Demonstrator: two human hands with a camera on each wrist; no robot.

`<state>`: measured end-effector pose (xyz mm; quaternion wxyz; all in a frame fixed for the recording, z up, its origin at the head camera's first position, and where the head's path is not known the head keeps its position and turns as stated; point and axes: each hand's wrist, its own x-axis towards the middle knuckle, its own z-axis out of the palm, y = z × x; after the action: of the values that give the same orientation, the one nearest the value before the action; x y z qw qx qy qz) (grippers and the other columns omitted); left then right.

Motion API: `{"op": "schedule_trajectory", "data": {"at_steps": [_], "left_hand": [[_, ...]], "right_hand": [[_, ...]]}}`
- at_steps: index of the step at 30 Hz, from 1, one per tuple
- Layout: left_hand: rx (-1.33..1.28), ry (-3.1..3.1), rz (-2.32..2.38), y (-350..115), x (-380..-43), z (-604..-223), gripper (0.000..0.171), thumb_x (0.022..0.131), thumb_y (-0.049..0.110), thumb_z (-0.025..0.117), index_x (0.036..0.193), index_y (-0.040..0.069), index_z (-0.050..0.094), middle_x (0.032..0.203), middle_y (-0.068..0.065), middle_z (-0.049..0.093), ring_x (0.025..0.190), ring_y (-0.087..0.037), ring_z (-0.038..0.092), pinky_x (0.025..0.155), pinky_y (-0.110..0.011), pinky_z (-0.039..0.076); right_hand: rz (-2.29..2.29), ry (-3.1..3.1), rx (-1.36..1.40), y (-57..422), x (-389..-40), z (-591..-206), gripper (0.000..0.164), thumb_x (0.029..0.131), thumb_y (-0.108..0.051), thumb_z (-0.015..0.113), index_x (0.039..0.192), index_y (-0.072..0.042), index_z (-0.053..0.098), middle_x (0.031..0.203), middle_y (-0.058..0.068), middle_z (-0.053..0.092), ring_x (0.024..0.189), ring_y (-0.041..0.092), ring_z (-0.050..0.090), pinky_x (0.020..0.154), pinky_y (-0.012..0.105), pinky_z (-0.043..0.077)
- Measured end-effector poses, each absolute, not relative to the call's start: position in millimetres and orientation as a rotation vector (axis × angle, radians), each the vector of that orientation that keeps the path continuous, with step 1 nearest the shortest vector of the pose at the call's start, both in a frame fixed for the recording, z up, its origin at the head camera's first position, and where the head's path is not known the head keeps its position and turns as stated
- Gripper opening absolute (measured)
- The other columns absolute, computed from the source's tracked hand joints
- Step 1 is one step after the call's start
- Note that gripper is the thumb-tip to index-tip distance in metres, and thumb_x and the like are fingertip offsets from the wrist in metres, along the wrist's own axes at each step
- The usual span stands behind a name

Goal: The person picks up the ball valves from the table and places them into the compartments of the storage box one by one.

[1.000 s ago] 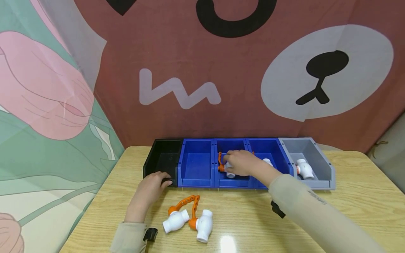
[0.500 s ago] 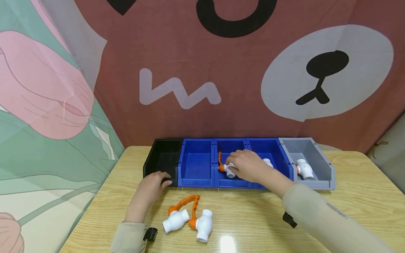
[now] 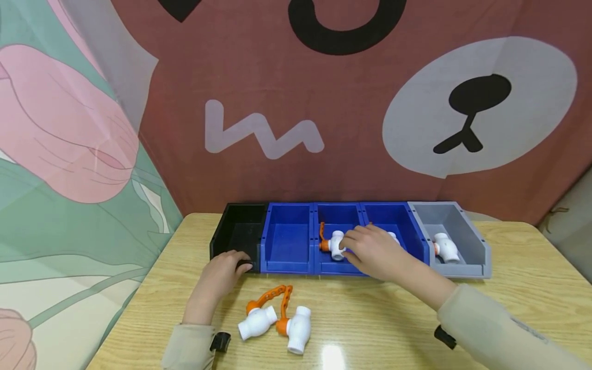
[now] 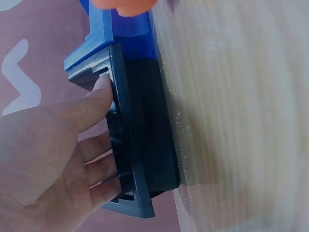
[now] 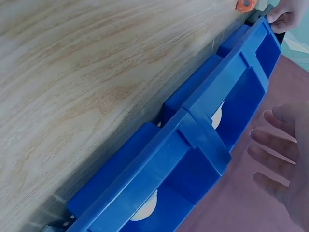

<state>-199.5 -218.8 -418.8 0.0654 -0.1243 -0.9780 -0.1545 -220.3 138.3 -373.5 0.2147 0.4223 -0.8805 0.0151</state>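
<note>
My left hand (image 3: 222, 275) grips the front edge of the black bin (image 3: 240, 226); the left wrist view shows the thumb on the rim (image 4: 118, 111) and fingers behind it. A white ball valve (image 3: 337, 241) with an orange handle lies in the middle blue bin (image 3: 339, 268). Just right of it hovers my right hand (image 3: 381, 254), fingers loosely bent and holding nothing. Those fingers appear spread above the bins in the right wrist view. Behind this hand, the fourth bin holds another valve (image 3: 394, 237), mostly hidden.
Two more orange-handled ball valves, a left one (image 3: 257, 322) and a right one (image 3: 298, 329), lie on the wooden table (image 3: 370, 318) before the bins. The grey bin (image 3: 483, 257) at the right end contains a valve (image 3: 446, 247). A printed cloth (image 3: 277, 180) hangs behind.
My right hand has let go of the ball valve in the middle bin and drawn off to the right. The valve lies there more exposed. My left hand has kept its place.
</note>
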Motion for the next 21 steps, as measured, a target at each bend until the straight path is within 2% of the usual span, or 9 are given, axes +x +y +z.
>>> {"op": "schedule_trajectory", "data": {"at_steps": [5,14,21], "left_hand": [[-0.366,-2.951,-0.466,-218,-200,-419,0.019,0.093,0.022,0.07,0.104,0.006,0.073,0.098,-0.009,0.069,0.094,-0.031,0.066,0.088,-0.048,0.054],[-0.413,-2.919,-0.472,-218,-200,-420,0.017,0.093,0.021,0.07,0.102,0.007,0.073,0.096,-0.008,0.069,0.093,-0.031,0.067,0.085,-0.047,0.055],[-0.413,-2.917,-0.472,-219,-199,-419,0.016,0.093,0.02,0.071,0.101,0.006,0.073,0.096,-0.008,0.069,0.093,-0.031,0.067,0.085,-0.047,0.055]], "right_hand": [[0.061,-2.401,1.171,143,-212,-370,0.015,0.082,-0.018,0.081,0.092,-0.013,0.071,0.092,0.0,0.068,0.086,0.02,0.065,0.079,0.045,0.057],[0.045,-2.417,1.109,160,-196,-365,0.015,0.083,-0.023,0.081,0.092,-0.014,0.074,0.091,-0.003,0.069,0.086,0.019,0.066,0.076,0.038,0.057],[0.13,-2.453,1.036,173,-181,-365,0.017,0.081,-0.02,0.082,0.094,-0.015,0.073,0.094,-0.002,0.07,0.091,0.021,0.068,0.079,0.043,0.056]]}}
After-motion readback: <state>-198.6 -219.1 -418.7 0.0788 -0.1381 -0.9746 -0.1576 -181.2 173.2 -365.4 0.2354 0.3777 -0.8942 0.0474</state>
